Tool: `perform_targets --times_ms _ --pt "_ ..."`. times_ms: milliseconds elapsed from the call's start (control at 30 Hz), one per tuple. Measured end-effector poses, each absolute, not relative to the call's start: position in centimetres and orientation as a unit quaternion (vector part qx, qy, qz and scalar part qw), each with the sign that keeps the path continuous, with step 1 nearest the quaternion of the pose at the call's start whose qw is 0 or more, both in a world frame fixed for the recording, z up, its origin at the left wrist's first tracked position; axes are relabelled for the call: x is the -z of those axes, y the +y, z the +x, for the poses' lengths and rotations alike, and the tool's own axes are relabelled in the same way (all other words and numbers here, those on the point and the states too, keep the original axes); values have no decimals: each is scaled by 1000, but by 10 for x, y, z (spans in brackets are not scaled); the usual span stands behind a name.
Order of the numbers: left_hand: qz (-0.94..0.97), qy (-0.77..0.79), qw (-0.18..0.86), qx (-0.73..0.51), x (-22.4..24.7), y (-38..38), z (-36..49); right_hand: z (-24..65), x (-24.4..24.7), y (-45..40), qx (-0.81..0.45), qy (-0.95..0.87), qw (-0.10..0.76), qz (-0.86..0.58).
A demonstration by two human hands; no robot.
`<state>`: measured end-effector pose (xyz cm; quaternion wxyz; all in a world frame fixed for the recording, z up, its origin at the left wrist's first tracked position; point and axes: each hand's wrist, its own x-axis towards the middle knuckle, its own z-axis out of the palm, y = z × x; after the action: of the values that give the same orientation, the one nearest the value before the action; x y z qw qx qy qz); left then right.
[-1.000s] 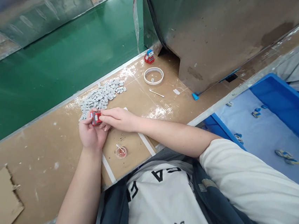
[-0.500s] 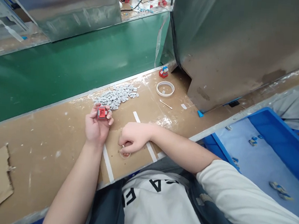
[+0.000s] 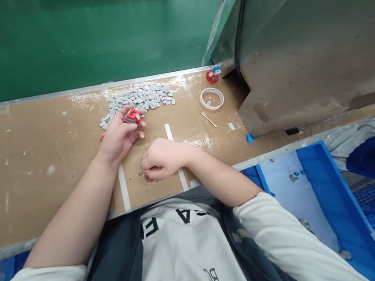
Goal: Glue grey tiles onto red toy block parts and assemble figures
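Between thumb and fingers, my left hand [image 3: 120,135] holds a small red and grey piece [image 3: 132,116], tilted, with a recess in its top. Behind it a pile of small grey pieces [image 3: 152,95] is spread over the brown tabletop. My right hand [image 3: 159,159] is closed, fingers curled down over a small round dish [image 3: 148,179] with something reddish in it. Whatever its fingertips hold is hidden. A bit of red [image 3: 102,137] shows beside my left wrist.
At the back stands a red and blue assembled piece [image 3: 213,74], near a white tape ring [image 3: 212,99], a cotton swab [image 3: 209,120] and a blue cone [image 3: 249,138]. Blue bins [image 3: 333,172] with small pieces are at the right, near another person's arm.
The view has tipped downward. My left hand has turned the red piece, so its grey side now shows. My right hand remains over the dish.
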<state>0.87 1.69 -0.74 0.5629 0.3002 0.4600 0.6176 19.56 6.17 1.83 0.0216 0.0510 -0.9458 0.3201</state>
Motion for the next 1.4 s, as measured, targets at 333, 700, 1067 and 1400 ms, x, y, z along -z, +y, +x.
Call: perform_targets --times_ms 333,700,1067,1400 --pt "481 549 432 -529 17 11 13 198 -9 73 -458 -882 101 46" --pt "461 573 468 -490 13 9 12 192 15 110 -395 -762 455 -238" --pt "481 581 459 -471 11 7 15 183 16 107 -354 -805 380 -286" --pt "505 603 409 -464 5 5 20 188 7 105 -309 -849 305 -302"
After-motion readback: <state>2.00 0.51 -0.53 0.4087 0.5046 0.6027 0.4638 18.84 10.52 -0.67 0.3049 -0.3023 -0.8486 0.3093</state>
